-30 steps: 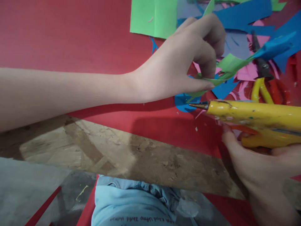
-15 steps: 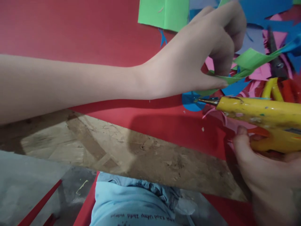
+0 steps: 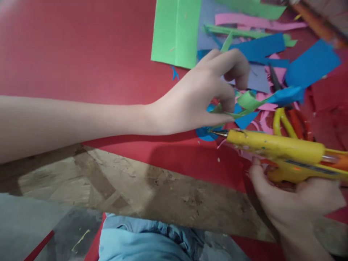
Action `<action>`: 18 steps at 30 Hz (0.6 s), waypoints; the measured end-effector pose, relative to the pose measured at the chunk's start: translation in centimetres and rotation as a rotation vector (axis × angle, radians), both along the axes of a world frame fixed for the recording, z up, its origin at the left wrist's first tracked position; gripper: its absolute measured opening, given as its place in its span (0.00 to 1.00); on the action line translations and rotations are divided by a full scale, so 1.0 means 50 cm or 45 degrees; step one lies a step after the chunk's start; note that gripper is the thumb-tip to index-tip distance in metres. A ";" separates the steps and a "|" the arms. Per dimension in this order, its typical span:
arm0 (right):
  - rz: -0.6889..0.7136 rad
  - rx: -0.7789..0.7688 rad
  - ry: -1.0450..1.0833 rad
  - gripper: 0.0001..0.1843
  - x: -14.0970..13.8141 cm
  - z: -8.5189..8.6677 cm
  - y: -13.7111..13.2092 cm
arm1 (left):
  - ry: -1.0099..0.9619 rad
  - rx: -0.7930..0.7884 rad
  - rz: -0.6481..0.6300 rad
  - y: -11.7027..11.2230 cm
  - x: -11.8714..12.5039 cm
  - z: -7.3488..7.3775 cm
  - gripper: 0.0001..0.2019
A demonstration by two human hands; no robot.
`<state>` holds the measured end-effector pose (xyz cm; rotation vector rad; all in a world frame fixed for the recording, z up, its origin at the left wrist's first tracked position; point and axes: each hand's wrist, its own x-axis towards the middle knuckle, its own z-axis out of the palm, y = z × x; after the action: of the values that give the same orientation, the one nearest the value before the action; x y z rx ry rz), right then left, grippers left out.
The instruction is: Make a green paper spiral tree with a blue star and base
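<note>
My left hand (image 3: 198,96) pinches a green paper strip (image 3: 248,101) between thumb and fingertips. The strip curls, and its far part joins a blue paper piece (image 3: 289,96). Under the pinch, a round blue paper piece (image 3: 205,135) lies on the red surface, partly covered by my hand. My right hand (image 3: 296,203) is wrapped around the handle of a yellow glue gun (image 3: 274,145). Its metal nozzle (image 3: 220,133) points left, with the tip at the round blue piece. Whether the tip presses on the paper I cannot tell.
Scissors with yellow handles (image 3: 284,121) and red handles (image 3: 300,123) lie behind the glue gun. Pink strips (image 3: 258,22), blue pieces (image 3: 312,65) and a folded green sheet (image 3: 176,32) are scattered at the back. A bare wooden board edge (image 3: 130,174) runs along the front.
The view has shifted, so both hands and the papers appear lower and further left, with more of the scraps showing. The pinch and the nozzle at the round blue piece look the same.
</note>
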<state>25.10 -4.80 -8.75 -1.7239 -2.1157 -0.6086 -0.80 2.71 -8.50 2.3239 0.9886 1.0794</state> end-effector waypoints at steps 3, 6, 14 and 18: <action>0.197 0.194 -0.113 0.20 -0.010 0.002 0.004 | -0.041 0.037 0.007 -0.001 -0.003 -0.012 0.07; 0.255 0.227 -0.162 0.22 -0.015 0.004 0.005 | -0.089 0.077 -0.018 -0.003 -0.005 -0.012 0.07; 0.341 0.255 -0.229 0.23 -0.027 0.018 0.011 | 0.012 -0.056 0.034 -0.007 0.002 0.004 0.08; 0.294 0.230 -0.224 0.22 -0.023 0.011 0.009 | 0.065 -0.099 0.037 -0.006 0.005 0.010 0.09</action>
<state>23.96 -4.37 -8.20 -1.3501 -2.2572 -0.8790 -0.57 2.44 -8.01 2.2920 1.0670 0.9791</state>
